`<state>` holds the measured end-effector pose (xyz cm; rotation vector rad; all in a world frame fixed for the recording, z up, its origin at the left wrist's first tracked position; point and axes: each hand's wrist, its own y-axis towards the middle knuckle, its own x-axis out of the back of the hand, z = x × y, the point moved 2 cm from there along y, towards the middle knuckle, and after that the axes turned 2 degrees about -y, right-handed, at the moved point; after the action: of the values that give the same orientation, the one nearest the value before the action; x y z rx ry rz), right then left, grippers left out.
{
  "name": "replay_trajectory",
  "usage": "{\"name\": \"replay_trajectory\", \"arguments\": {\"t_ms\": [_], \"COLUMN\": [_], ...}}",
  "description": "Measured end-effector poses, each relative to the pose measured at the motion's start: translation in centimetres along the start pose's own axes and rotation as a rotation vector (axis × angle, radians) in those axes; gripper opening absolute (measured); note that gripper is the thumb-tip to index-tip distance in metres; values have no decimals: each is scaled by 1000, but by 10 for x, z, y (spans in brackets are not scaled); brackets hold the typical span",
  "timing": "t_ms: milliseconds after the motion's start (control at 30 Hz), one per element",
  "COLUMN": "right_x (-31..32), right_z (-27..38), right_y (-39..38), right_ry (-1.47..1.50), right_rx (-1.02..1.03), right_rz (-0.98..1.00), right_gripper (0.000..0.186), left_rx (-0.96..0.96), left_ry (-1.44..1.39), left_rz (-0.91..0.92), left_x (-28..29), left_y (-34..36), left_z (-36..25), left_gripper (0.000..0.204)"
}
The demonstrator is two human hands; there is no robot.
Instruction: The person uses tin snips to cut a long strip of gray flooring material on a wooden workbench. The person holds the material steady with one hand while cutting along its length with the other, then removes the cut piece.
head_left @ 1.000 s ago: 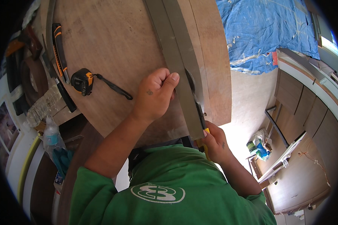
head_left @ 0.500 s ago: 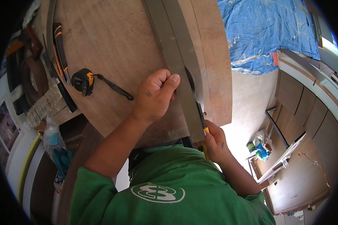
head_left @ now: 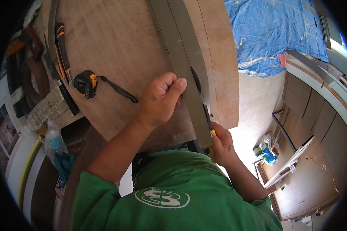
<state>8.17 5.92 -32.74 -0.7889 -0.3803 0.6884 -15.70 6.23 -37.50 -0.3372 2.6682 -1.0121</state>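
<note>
A long grey-brown strip (head_left: 176, 50) runs from the far edge toward my body over the wooden board. My left hand (head_left: 160, 101) is closed at the strip's left edge, thumb uppermost, its fingertips partly hidden. At the strip's right side, my right hand (head_left: 222, 145) is wrapped round the yellow handles of what look like tin snips (head_left: 204, 109). Their dark blades lie along a lengthwise line in the strip, with a pivot bolt showing beside them. Part of the handles is hidden by my hand and the strip.
On the wooden board (head_left: 108, 42) lie a black-and-orange tape measure (head_left: 85, 83) with a strap and a utility knife (head_left: 61, 50). A clear plastic bottle (head_left: 46, 108) and a handsaw (head_left: 34, 44) are at the left. A blue tarp (head_left: 273, 34) covers the far right.
The strip and both hands have shifted very slightly to the right. My grips look the same.
</note>
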Motion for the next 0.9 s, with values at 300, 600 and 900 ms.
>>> {"name": "replay_trajectory", "arguments": {"t_ms": [300,600,900], "right_x": [1,0,2], "right_z": [18,17,10], "right_y": [1,9,6], "right_ry": [-2,-59,-76], "right_rx": [-74,23,5], "right_rz": [10,3,24], "right_gripper": [36,39,40], "left_rx": [-22,-45,-44], "left_ry": [8,-11,-51], "left_rz": [10,48,58], "left_x": [2,5,5], "left_y": [0,-2,0], "left_z": [0,-2,3], "left_gripper": [39,38,38]}}
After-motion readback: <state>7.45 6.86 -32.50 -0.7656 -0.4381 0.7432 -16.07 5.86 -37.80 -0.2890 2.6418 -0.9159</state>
